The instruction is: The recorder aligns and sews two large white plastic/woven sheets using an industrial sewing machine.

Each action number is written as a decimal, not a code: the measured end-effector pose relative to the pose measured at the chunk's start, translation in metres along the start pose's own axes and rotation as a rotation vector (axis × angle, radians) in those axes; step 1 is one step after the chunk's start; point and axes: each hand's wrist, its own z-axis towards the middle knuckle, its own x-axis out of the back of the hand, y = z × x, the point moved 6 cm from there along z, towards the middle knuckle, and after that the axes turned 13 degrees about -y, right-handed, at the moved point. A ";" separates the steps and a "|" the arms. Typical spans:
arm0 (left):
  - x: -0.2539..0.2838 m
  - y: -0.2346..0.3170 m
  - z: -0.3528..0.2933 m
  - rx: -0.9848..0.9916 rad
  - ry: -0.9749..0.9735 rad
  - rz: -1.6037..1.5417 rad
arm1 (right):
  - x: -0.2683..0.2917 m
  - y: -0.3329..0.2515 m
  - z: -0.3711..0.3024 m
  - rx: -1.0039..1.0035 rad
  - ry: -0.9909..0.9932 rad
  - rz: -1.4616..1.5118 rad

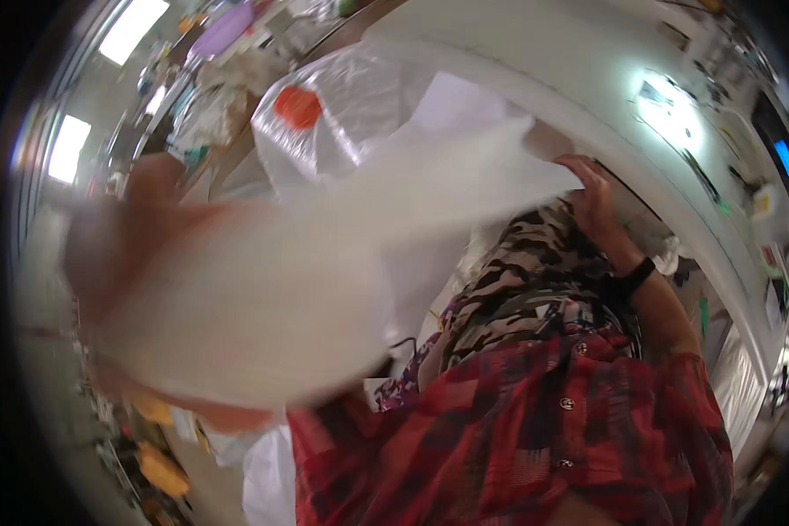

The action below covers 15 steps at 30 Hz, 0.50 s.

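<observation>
A white fabric piece [324,254] stretches across the middle, lifted in front of me and blurred by motion at its left part. My left hand [114,241], close and badly smeared, grips its left end; the separate fingers cannot be made out. At the far right corner my right hand [593,197] pinches the fabric's edge between thumb and fingers, a dark band [633,279] on its wrist. Beneath and beyond the fabric lies a shiny clear plastic bag [351,88] with an orange-red patch [298,107]. More white material hangs below the lifted piece, partly hidden by it.
A long white worktable [535,53] curves along the far and right side, with a bright lamp glow [671,110] and a dark panel with a blue display [785,158]. Bundled pale bags [210,114] and a purple item [222,31] stand at the far left. Camouflage-patterned cloth [535,272] covers my lap.
</observation>
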 end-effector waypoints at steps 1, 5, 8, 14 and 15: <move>-0.009 0.002 0.015 0.041 -0.096 -0.096 | -0.001 0.003 -0.004 -0.033 -0.014 0.042; -0.100 -0.009 0.039 0.155 -0.490 -0.529 | 0.015 -0.013 -0.015 -0.050 0.000 -0.065; -0.288 -0.046 0.020 0.152 -0.775 -0.740 | 0.032 -0.058 -0.007 0.039 -0.030 -0.116; -0.034 0.108 0.044 -0.290 -0.951 -1.905 | 0.081 -0.106 0.027 0.080 -0.062 -0.249; 0.019 0.119 0.058 -0.596 -0.792 -2.012 | 0.089 -0.116 0.034 0.072 -0.048 -0.253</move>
